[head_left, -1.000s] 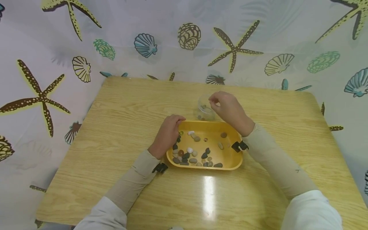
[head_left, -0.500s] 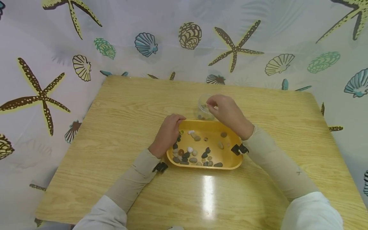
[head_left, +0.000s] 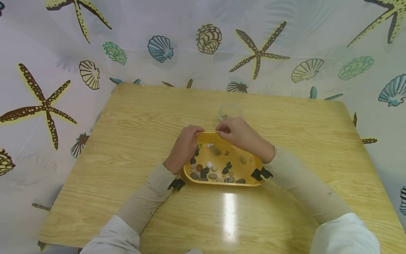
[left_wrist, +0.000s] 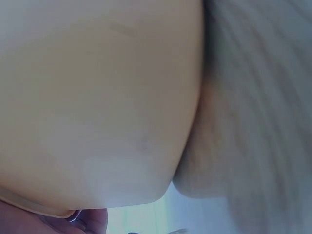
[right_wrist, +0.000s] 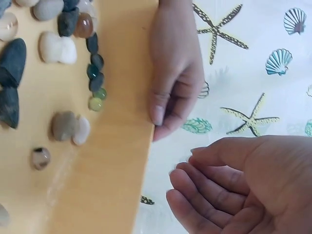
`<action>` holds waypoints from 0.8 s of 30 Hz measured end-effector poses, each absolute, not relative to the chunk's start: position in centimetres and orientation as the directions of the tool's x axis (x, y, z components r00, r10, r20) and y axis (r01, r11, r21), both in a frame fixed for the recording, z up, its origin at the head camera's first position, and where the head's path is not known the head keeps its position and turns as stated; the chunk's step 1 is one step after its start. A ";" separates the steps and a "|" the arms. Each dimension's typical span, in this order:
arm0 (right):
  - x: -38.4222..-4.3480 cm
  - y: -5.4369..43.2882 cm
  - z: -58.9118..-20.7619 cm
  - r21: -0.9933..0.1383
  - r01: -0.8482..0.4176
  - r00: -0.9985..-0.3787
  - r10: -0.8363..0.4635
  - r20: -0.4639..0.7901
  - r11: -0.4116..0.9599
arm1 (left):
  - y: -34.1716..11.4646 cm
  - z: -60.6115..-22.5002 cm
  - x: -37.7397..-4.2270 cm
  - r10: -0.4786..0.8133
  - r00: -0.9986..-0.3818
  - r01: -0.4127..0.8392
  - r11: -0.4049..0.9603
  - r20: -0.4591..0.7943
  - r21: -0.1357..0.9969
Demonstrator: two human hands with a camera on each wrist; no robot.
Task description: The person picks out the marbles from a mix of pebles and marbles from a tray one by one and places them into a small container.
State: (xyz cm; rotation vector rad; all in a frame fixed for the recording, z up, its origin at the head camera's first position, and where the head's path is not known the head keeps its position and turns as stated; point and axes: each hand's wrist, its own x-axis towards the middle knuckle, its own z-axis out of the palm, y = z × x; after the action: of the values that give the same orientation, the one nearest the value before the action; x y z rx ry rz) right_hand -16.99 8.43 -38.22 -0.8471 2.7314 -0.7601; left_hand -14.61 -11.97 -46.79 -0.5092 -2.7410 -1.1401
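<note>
A yellow plastic tub (head_left: 236, 164) holds several pebbles and a few glassy beads. My left hand (head_left: 184, 148) grips its far left rim, with the thumb inside and the fingers outside in the right wrist view. My right hand (head_left: 242, 135) hovers over the far rim, its fingers loosely curled and nothing visible between them. Just beyond it stands a clear round container (head_left: 229, 110) with some small stones, partly hidden by the hand. In the right wrist view, a whitish clear bead (right_wrist: 40, 158) lies apart from dark stones (right_wrist: 12, 63) and green beads (right_wrist: 97, 99).
The wooden table (head_left: 142, 123) extends on all sides of the tub. A white cloth (head_left: 184, 21) printed with shells and starfish hangs behind and beside it. The tub's outer wall (left_wrist: 107, 107) fills much of the left wrist view.
My right hand has moved from over the clear container toward the left and nearer, to the tub's far rim. The left hand has kept its place on the rim.
</note>
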 end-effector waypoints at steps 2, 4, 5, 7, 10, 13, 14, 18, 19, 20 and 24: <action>-16.9 8.0 -38.7 -0.511 -0.494 -0.806 -0.591 -0.035 0.703 | -12.0 -46.8 -14.6 0.256 -0.935 0.354 0.659 0.244 0.664; -16.8 7.6 -39.2 -0.497 -0.502 -0.796 -0.603 -0.055 0.708 | -12.0 -46.8 -14.7 0.260 -0.933 0.359 0.656 0.249 0.663; -16.7 7.4 -39.4 -0.496 -0.505 -0.790 -0.609 -0.062 0.706 | -12.0 -46.8 -14.7 0.262 -0.932 0.364 0.654 0.252 0.663; -16.7 7.0 -39.9 -0.495 -0.515 -0.778 -0.624 -0.074 0.700 | -12.1 -46.9 -14.7 0.269 -0.928 0.374 0.654 0.259 0.658; -16.7 6.5 -40.5 -0.485 -0.528 -0.759 -0.643 -0.099 0.697 | -12.1 -47.0 -14.7 0.276 -0.923 0.385 0.652 0.268 0.653; -16.7 6.0 -40.9 -0.489 -0.520 -0.745 -0.652 -0.141 0.700 | -12.1 -47.0 -14.8 0.276 -0.922 0.387 0.656 0.271 0.648; -16.7 5.9 -41.1 -0.487 -0.522 -0.740 -0.656 -0.151 0.701 | -12.1 -47.0 -14.8 0.276 -0.921 0.389 0.655 0.273 0.648; -16.8 5.3 -41.6 -0.481 -0.531 -0.719 -0.671 -0.181 0.698 | -12.1 -47.0 -14.8 0.276 -0.918 0.396 0.653 0.285 0.646; -16.9 5.2 -41.7 -0.476 -0.541 -0.713 -0.678 -0.180 0.694 | -12.1 -47.0 -14.8 0.276 -0.917 0.399 0.651 0.288 0.646; -16.9 5.1 -41.9 -0.474 -0.549 -0.706 -0.686 -0.177 0.688 | -12.1 -47.0 -14.8 0.275 -0.916 0.400 0.648 0.291 0.648; -17.0 4.6 -42.4 -0.444 -0.600 -0.684 -0.715 -0.146 0.665 | -12.2 -47.1 -14.8 0.272 -0.915 0.402 0.640 0.297 0.654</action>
State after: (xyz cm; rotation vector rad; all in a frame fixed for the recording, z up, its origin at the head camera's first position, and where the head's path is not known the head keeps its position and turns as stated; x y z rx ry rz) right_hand -16.98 4.60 -42.36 -1.0469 2.5749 -0.5258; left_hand -14.80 -12.16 -47.09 -0.5577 -2.6879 -1.1348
